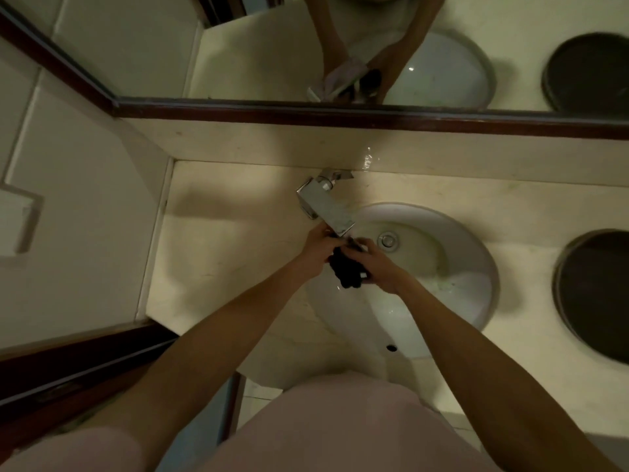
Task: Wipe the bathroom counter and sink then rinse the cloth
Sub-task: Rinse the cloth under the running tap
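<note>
Both hands, left hand [318, 248] and right hand [377, 267], are closed around the bunched dark cloth [347, 270] between them, held under the faucet [328, 209] spout over the sink [476, 253], probably for rinsing and wringing.

Sink [469, 267] sat set into the desk [218, 233], near its centre. Faucet [325, 206] stood behind the sink's left rim, spout reaching over the basin. Drain [387, 240] lay in the basin. Round lid [599, 294] lay right of the sink. Mirror [272, 46] ran behind the desk.
</note>
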{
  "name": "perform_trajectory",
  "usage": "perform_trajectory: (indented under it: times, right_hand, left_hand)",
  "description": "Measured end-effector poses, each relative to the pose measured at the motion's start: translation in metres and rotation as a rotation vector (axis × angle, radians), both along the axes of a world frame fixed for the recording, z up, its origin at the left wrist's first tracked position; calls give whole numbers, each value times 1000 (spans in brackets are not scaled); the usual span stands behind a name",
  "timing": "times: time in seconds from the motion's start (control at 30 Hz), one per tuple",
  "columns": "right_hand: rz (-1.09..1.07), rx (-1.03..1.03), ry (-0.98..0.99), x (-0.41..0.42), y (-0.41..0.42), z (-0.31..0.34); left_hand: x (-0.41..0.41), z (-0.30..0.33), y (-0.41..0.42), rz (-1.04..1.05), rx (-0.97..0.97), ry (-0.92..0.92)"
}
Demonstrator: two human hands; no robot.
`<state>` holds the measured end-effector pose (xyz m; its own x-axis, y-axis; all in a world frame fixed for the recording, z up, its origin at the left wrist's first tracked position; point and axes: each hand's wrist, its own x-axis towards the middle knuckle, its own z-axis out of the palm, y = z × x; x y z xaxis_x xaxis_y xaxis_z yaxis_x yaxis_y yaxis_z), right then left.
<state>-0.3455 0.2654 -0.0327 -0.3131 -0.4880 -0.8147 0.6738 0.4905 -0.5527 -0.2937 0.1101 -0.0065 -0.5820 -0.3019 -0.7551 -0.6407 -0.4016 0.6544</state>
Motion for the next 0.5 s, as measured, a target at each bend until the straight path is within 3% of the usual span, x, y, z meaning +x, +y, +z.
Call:
perform_trajectory:
  times: [0.07, 0.13, 0.27, 0.4, 0.5]
  right_hand:
    - [-117, -82, -284, 2, 11, -4]
    - [-291, -103, -388, 4, 16, -18]
    - [-356, -16, -457, 9, -4, -23]
    - [-311, -4, -502, 0, -25, -21]
    - [-227, 75, -352, -11, -36, -9]
  left_hand:
    - [1, 3, 4, -17, 30, 65]
    - [3, 5, 6, 22, 84, 108]
    - [10, 7, 13, 123, 158, 109]
    - [17, 6, 16, 157, 56, 48]
    - [23, -5, 13, 149, -53, -3]
